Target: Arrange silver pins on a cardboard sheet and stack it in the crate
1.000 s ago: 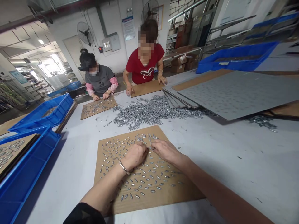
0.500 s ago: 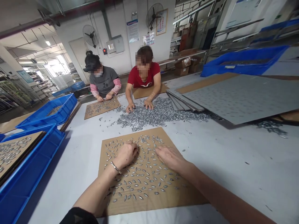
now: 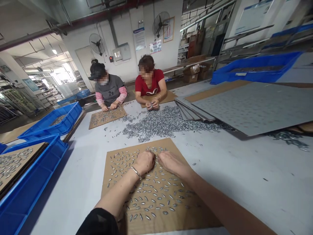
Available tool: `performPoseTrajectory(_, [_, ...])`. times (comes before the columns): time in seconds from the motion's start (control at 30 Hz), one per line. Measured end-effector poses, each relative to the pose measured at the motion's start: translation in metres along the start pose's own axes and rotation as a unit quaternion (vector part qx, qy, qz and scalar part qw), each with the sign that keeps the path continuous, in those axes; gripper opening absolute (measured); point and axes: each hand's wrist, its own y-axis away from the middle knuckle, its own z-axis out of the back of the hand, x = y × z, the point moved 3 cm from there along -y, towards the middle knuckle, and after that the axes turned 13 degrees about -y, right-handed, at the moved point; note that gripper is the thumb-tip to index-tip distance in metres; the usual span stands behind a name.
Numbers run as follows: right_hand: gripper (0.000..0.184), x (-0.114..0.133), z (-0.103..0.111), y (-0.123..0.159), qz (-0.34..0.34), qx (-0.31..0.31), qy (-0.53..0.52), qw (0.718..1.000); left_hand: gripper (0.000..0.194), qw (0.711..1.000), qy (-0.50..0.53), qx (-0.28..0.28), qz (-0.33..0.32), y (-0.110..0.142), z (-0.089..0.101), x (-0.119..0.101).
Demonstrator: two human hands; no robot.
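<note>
A brown cardboard sheet [image 3: 144, 225] lies on the white table in front of me, with many small spindle-shaped metal pieces [image 3: 147, 217] spread over it. Over the sheet's upper middle is my left hand [image 3: 145, 161], wearing a silver bracelet [image 3: 136, 173] at the wrist. Its fingers are curled downward, and whatever they pinch is hidden. Close by on its right, my right hand [image 3: 170, 162] also has bent, closed fingers at the sheet. What lies in its fingertips cannot be made out. Several metal pieces show just beyond both hands.
A large heap of metal pieces [image 3: 156, 124] lies beyond the sheet. Across the table, a person in red [image 3: 150, 83] and a person in grey [image 3: 109, 86] handle pieces. Blue crates [image 3: 36, 176] stand left; grey boards [image 3: 256, 107] are stacked right.
My left hand has moved right, closer to my right hand, which has shifted slightly left. The person in red has lifted both hands from the heap and brought them together.
</note>
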Motion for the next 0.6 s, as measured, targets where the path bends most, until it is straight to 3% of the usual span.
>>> performPoseTrajectory(0.3, [0.031,-0.005,0.002,-0.002,0.001,0.004,-0.004,1.0,0.023,0.999,0.028,0.01,0.026,-0.007,0.004,0.013])
performPoseTrajectory(0.6, [0.016,-0.008,0.007,-0.018,-0.044,0.026,-0.041,0.998,0.028,0.994,0.091,-0.057,0.029,0.01,0.02,0.038])
